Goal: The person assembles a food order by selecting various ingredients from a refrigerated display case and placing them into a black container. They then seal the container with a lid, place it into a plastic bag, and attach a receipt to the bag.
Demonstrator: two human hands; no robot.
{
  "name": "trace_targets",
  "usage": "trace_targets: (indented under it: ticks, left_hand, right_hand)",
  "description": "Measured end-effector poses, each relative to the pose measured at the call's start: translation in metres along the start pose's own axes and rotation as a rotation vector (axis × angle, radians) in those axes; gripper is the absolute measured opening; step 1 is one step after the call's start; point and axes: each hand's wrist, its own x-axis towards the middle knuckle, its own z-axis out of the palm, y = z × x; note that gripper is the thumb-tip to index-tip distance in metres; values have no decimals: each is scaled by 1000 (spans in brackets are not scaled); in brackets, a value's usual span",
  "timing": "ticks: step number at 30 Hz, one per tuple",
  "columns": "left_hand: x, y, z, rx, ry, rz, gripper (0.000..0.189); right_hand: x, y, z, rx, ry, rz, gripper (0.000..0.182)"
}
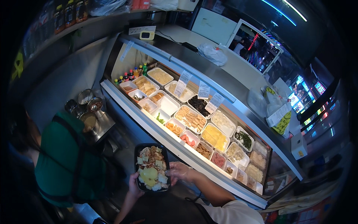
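Observation:
A black plastic food container (136, 159) is held in front of my body, tilted towards me. It is filled with mixed food (151, 168): pale leafy pieces, yellow potato-like slices and peanut-like bits. My left hand (135, 185) grips its lower left side, the thumb on the rim. On the other side, my right hand (181, 171), in what looks like a thin clear glove, has its fingers at the right rim; part of its grip is hidden. Just beyond lies a lit display case (173, 152) with several white trays of ingredients, among them yellow slices (214, 137) and sausage-like pieces (187, 140).
At left a person in a green top (64, 156) stands near a metal stand with several pots (89, 121). Order slips (183, 81) hang from the case's upper rail. Bagged goods (212, 53) sit on the counter behind. Bottles (70, 12) line a shelf above.

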Motion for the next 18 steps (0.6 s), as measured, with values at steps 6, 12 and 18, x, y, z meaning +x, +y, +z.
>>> trace_targets:
  ticks: [6,12,18]
  left_hand:
    - [20,-9,9,26,-32,-15,73]
    - [36,-22,19,40,-20,-60,73]
    - [45,-23,32,-2,-101,-66,72]
  right_hand:
    - [-12,0,-18,35,20,-27,26]
    - [-19,6,-38,34,72,-38,21]
    - [-20,15,-58,67,55,-21,30]
